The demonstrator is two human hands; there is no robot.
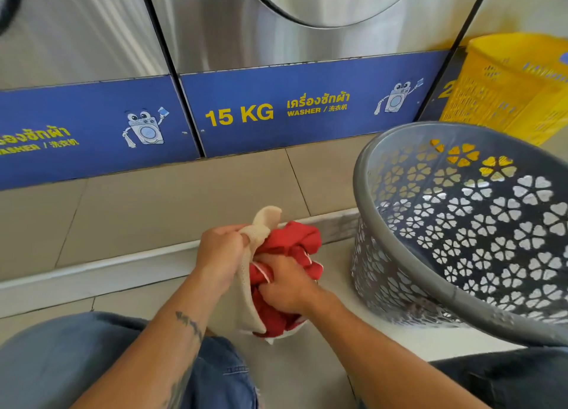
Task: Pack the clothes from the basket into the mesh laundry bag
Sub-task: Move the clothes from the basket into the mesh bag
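1. Red garment [296, 239]: bunched, half inside the cream mesh laundry bag [266, 219], with its upper folds bulging out over the mouth. Both are held in the air low over the tiled floor [153, 212], between the person's knees and just left of the basket.
2. Left hand [219, 250]: fingers clamped round the bag's rim and pulling it up and aside, apparently to hold the mouth wide.
3. Right hand [287, 285]: fingers curled into the red cloth at the opening, knuckles up. This reads as stuffing the garment down into the bag.
4. Grey basket [358, 175]: sits on the floor to the right, tipped so its opening faces the person, likely for easy reach. No clothes show on the inner wall in view.
5. Beyond: a yellow basket [507, 86] stands behind the grey one. Steel washers with a blue panel [276, 113] line the back.
6. Hard to tell: the basket's right side and bottom are cut off, so whether clothes remain is unknown. The bag's lower end is hidden behind the right hand and forearm. I cannot tell what closure the bag has, or whether it holds more than the red piece.
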